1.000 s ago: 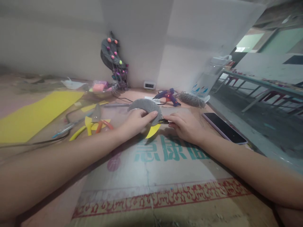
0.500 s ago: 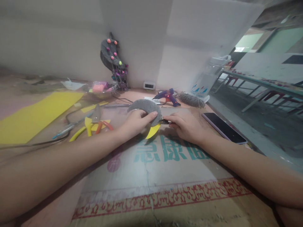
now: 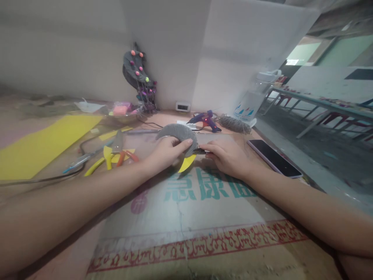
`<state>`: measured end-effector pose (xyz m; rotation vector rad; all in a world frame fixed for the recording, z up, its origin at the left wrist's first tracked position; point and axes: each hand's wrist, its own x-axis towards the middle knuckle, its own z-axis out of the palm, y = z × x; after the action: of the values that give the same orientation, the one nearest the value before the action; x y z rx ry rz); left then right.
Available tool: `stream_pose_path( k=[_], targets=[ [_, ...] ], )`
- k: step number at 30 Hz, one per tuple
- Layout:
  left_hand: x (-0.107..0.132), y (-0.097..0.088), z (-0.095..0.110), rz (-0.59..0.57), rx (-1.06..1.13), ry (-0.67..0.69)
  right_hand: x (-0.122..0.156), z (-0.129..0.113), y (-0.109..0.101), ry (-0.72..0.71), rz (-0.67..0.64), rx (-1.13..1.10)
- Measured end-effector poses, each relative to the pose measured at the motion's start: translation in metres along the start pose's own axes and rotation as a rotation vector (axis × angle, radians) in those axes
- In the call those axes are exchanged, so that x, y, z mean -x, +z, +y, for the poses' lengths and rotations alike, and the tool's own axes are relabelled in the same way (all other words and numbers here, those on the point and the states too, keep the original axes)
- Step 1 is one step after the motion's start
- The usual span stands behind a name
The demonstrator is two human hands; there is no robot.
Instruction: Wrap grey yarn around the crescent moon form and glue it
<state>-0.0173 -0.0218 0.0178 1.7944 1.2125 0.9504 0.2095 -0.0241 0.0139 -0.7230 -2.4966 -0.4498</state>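
Although its lower left part is covered by the left hand [image 3: 169,151], a grey crescent [image 3: 182,133] can be seen near the far edge of the cardboard sheet [image 3: 221,216], at about mid-width; whether it is rested there or held just above cannot be told. It is gripped by the left hand, whose thumb is laid across the grey face, the other fingers being mostly hidden. Below its right end a yellow piece [image 3: 186,163] is exposed, the upper part concealed. By the nearly closed right hand [image 3: 225,155] a thin dark item [image 3: 200,151] is pinched against that end, its shape blurred and partly screened by fingers. Near the worktop's right edge a phone [image 3: 274,157] is laid; at the left, a yellow sheet [image 3: 46,146] is cut off by the view.
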Motion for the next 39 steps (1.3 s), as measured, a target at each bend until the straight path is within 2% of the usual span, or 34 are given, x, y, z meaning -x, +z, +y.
stream_pose_path(
  k=[8, 10, 12, 15, 17, 19, 22, 26, 28, 31, 35, 37, 39],
  targets=[
    [0.001, 0.000, 0.004, -0.018, -0.008, -0.014, 0.000, -0.003, -0.001, -0.022, -0.001, -0.006],
    [0.001, -0.001, 0.004, -0.007, -0.024, -0.020, -0.001, -0.006, -0.004, 0.011, 0.000, -0.021],
    [0.001, -0.001, 0.003, 0.009, -0.041, -0.023, -0.001, -0.006, -0.007, 0.111, 0.055, -0.057],
    [-0.001, -0.001, 0.001, 0.031, -0.073, -0.011, -0.003, 0.001, -0.009, 0.346, 0.211, -0.137],
    [-0.002, -0.001, 0.000, 0.022, -0.085, 0.007, -0.005, 0.010, -0.007, 0.470, 0.243, -0.156],
    [-0.003, 0.000, 0.000, 0.016, -0.111, 0.018, -0.007, 0.017, -0.002, 0.514, 0.152, -0.149],
    [-0.002, 0.001, 0.000, 0.001, -0.171, -0.005, -0.009, 0.025, 0.003, 0.489, -0.022, -0.142],
    [-0.002, 0.000, 0.001, -0.009, -0.235, -0.021, -0.001, 0.038, -0.010, 0.530, -0.067, -0.069],
    [0.000, 0.000, 0.002, -0.008, -0.252, -0.024, 0.013, 0.047, -0.025, 0.596, -0.092, 0.001],
    [0.003, 0.001, 0.004, -0.038, -0.243, -0.020, 0.047, 0.057, -0.050, 0.714, -0.208, 0.197],
    [0.005, 0.003, 0.005, -0.049, -0.203, 0.007, 0.096, 0.063, -0.072, 0.938, -0.496, 0.443],
    [0.005, 0.003, 0.004, -0.046, -0.201, 0.003, 0.112, 0.068, -0.078, 1.048, -0.586, 0.412],
    [0.005, 0.003, 0.004, -0.054, -0.200, -0.004, 0.121, 0.074, -0.080, 1.085, -0.608, 0.324]
  ],
)
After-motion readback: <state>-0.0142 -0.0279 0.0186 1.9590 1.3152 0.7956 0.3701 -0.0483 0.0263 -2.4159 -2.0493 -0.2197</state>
